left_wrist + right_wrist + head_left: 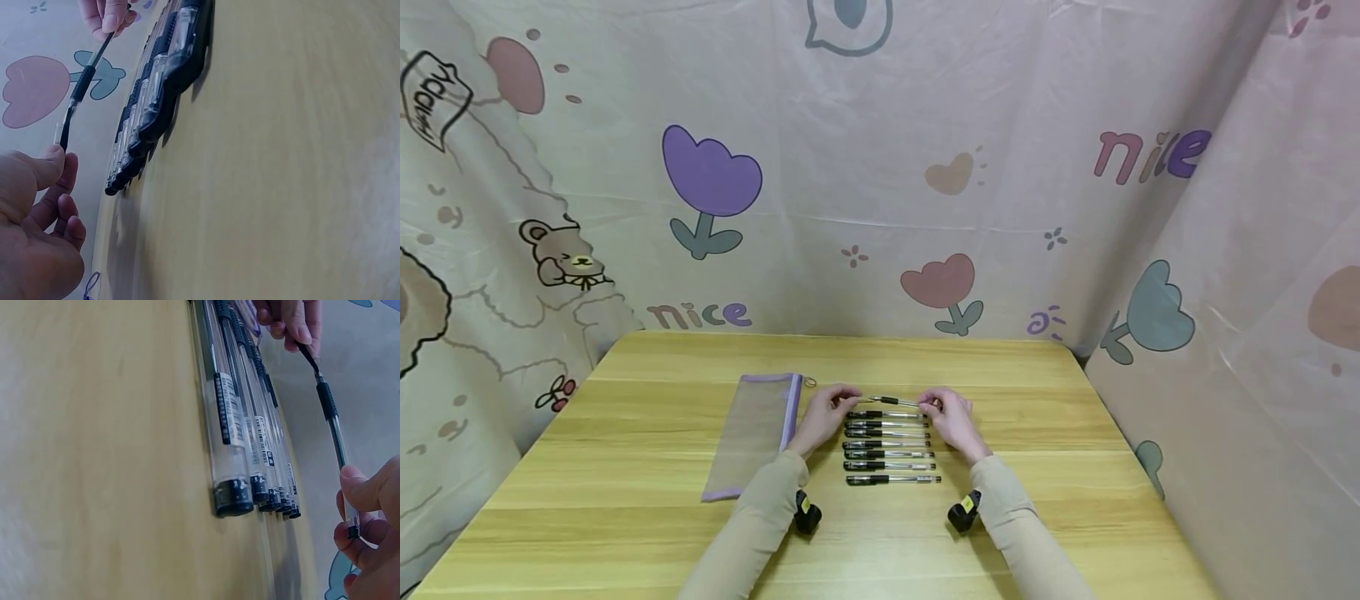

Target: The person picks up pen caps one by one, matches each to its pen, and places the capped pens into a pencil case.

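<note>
On the wooden table (625, 467) a mesh pencil pouch (752, 433) lies at about nine o'clock from the hands, and just beside it a row of capped pens (889, 446) lies side by side, each running left to right. At twelve o'clock of that row, raised off the wood, one pen (891, 402) runs nine to three between both hands. The left hand (826, 414) pinches its cap end, the right hand (951, 417) pinches the tail, neither nearer than the other.
</note>
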Demonstrator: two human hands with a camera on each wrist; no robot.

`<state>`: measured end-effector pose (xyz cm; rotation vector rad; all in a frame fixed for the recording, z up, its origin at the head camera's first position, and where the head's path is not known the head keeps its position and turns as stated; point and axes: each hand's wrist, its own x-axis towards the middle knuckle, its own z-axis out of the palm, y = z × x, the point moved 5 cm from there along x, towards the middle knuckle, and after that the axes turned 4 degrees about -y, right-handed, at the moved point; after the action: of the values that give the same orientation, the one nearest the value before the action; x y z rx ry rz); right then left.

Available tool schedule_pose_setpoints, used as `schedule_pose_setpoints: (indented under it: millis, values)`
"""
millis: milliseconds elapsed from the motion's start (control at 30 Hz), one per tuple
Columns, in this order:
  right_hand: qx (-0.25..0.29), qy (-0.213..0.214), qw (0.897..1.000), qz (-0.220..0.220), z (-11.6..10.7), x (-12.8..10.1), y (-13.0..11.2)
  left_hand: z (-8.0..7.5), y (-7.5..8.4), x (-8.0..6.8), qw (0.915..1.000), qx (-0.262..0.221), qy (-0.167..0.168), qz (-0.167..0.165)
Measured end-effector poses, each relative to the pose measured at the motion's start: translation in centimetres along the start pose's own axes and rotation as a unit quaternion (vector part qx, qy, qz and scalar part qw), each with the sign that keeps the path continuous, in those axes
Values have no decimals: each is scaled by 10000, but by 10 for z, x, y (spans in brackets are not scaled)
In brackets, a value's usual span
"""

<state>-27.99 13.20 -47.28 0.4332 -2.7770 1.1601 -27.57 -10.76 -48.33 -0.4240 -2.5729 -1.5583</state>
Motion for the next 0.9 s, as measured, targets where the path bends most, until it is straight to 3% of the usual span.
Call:
schedule_pose_setpoints:
  millis: [533,900]
  values:
    - [-59,-70,10000,-34,2,2,-6,3,4,0,9999,-63,-118,-16]
    - [272,-136,9995,-123,3,1,-4,4,6,-1,9997,-143,-191,-48]
